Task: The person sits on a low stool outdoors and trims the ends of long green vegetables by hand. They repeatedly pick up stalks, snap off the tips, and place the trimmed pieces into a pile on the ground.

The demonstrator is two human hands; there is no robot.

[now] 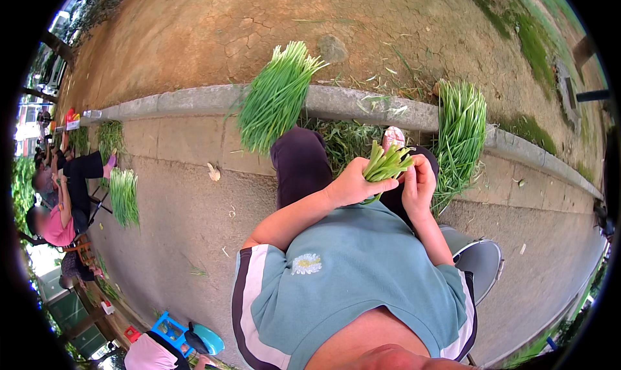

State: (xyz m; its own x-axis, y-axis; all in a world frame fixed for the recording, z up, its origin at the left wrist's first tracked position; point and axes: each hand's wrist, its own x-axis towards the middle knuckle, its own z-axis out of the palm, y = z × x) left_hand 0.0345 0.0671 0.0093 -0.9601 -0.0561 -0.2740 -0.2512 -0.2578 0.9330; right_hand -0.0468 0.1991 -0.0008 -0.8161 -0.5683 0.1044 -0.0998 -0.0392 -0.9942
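My left hand [353, 181] is wrapped around a small bunch of garlic chives [383, 165], its pale stalk ends fanned upward over my lap. The thumb and forefinger of my right hand [418, 182] are pinched together at the right side of these ends. Past my left knee, a large pile of chives [279, 98] lies across the stone curb [187, 100]. A second chive pile [461, 132] rests over the curb beside my right leg. Loose leaves and trimmings [350, 141] cover the ground between my legs, partly hidden by the bunch and my hands.
A grey metal bucket [478, 261] stands close by my right elbow. Cracked bare soil [208, 35] lies beyond the curb. Several people sit at the left, with another chive pile [123, 195] near them. A blue plastic stool [170, 332] and a teal basin [208, 342] are at lower left.
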